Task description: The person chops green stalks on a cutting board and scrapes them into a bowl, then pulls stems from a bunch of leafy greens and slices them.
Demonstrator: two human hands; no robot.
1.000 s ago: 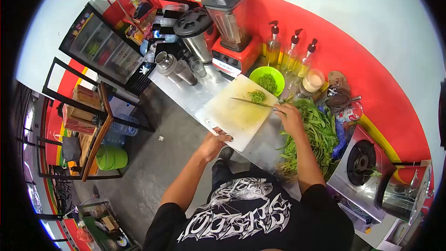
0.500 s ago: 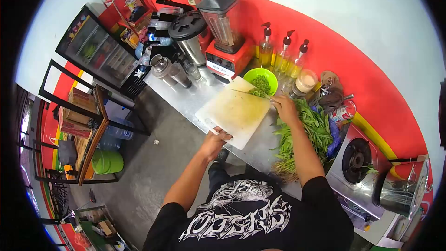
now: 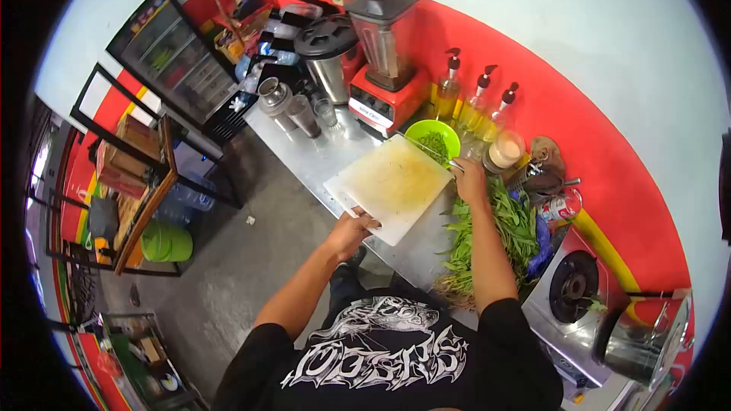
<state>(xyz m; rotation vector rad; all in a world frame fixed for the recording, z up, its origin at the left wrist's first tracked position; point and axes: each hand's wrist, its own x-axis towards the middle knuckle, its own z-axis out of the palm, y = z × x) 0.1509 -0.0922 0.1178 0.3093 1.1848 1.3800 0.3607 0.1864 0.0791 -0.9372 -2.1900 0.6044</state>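
Note:
My left hand (image 3: 352, 233) is closed on the handle end of a white cutting board (image 3: 390, 186), stained yellow-green. The board's far edge meets the rim of a bright green bowl (image 3: 452, 135) holding chopped greens (image 3: 433, 146). A knife, its thin blade lying along the board's far edge by the bowl, has its handle in my right hand (image 3: 467, 180), whose fingers are closed. Long leafy greens (image 3: 499, 232) lie beneath and beside my right forearm.
A red blender (image 3: 386, 95), a steel blender jar (image 3: 327, 68), shaker and glasses (image 3: 303, 115) stand at the back left. Pump bottles (image 3: 474, 103) line the wall. At right are a stove (image 3: 573, 285) and steel pot (image 3: 636, 342). A wooden table (image 3: 148, 205) stands left.
The chopped greens that lay at the board's far edge are now in the bowl. The knife has moved along that edge with my right hand. The camera view has shifted slightly.

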